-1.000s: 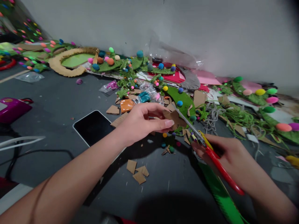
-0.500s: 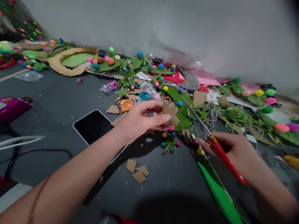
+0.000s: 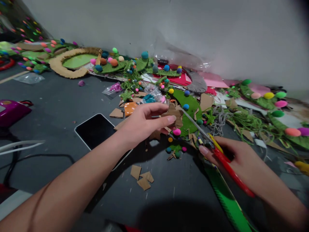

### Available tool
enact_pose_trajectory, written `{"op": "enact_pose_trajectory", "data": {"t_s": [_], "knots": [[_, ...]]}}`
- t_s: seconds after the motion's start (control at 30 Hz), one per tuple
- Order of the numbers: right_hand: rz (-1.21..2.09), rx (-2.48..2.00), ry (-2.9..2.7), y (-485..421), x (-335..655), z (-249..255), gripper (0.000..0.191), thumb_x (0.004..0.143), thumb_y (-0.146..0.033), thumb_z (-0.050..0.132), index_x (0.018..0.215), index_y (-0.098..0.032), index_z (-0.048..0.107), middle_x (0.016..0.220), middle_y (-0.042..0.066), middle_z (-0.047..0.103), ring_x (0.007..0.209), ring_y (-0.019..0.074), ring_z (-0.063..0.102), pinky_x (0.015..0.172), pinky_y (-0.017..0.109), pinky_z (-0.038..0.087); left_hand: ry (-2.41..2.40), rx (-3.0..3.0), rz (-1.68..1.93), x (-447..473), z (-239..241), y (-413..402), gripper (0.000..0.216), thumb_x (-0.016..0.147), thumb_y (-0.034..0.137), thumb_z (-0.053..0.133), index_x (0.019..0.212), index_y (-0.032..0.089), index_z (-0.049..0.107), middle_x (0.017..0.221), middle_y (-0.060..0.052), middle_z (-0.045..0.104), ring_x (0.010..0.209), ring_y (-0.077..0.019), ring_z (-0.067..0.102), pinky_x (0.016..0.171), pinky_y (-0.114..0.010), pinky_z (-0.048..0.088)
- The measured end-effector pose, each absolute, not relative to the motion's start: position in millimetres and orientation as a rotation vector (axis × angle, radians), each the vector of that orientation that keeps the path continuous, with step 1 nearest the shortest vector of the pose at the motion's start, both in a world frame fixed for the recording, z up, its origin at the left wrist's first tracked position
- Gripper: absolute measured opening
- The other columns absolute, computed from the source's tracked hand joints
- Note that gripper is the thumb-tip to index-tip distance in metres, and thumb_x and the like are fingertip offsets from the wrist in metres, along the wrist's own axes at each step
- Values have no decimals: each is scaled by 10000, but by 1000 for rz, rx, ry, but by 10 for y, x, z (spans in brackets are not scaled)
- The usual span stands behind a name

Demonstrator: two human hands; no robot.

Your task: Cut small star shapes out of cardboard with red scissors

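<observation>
My left hand pinches a brown cardboard star between thumb and fingers, above the dark table. In my right hand is a pair of scissors with red and yellow handles; the fingers inside the loops are partly hidden. The blades point left, and their tip is at the star's right edge; whether it touches cannot be made out. Below the left wrist lies a tablet-like black screen with a white rim. Several cardboard scraps lie on the table nearer to me.
A green felt piece with coloured pompoms lies behind the star. Green strip with a toothed edge is under the right hand. Grey yarn, a cardboard ring and a purple device are around. A wall closes the back.
The scissors have moved left and down, bringing their blade tip to the star. The star has turned slightly in my left hand, which otherwise stays in place.
</observation>
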State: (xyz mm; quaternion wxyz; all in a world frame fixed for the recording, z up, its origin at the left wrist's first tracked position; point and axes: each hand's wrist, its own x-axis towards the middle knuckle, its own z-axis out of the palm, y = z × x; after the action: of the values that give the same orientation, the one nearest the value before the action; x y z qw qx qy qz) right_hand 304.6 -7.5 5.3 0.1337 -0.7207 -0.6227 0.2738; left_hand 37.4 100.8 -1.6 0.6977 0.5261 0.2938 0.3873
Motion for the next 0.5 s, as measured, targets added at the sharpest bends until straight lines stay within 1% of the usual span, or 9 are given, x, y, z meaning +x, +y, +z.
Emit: {"op": "enact_pose_trajectory", "data": {"t_s": [0.13, 0.23, 0.4, 0.5], "knots": [[820, -2055, -1807, -74, 3052, 46, 482, 842, -683, 709, 723, -223, 626, 620, -20, 593, 615, 180, 512, 548, 259, 414, 636, 1188, 852, 367, -13, 1004, 160, 814, 217, 893, 945, 186, 807, 936, -20, 779, 833, -159, 751, 668, -218, 611], [833, -2016, -1832, -75, 3052, 48, 458, 841, -645, 728, 710, -220, 620, 618, -27, 568, 619, 173, 483, 538, 250, 403, 631, 1207, 845, 361, -17, 1003, 158, 832, 224, 878, 967, 180, 809, 950, -36, 785, 844, -168, 751, 668, -225, 605], [809, -1983, -1838, -74, 3044, 59, 449, 839, -622, 736, 686, -210, 642, 626, -27, 520, 627, 166, 422, 525, 245, 373, 658, 1216, 830, 364, 2, 1004, 192, 816, 266, 892, 945, 158, 799, 948, -60, 783, 837, -182, 743, 671, -252, 596], [865, -1958, -1812, -79, 3039, 66, 444, 831, -626, 737, 709, -202, 687, 646, -17, 536, 637, 171, 427, 537, 252, 380, 668, 1204, 836, 375, 20, 997, 200, 794, 262, 904, 912, 154, 784, 916, -49, 764, 826, -181, 740, 653, -248, 591]]}}
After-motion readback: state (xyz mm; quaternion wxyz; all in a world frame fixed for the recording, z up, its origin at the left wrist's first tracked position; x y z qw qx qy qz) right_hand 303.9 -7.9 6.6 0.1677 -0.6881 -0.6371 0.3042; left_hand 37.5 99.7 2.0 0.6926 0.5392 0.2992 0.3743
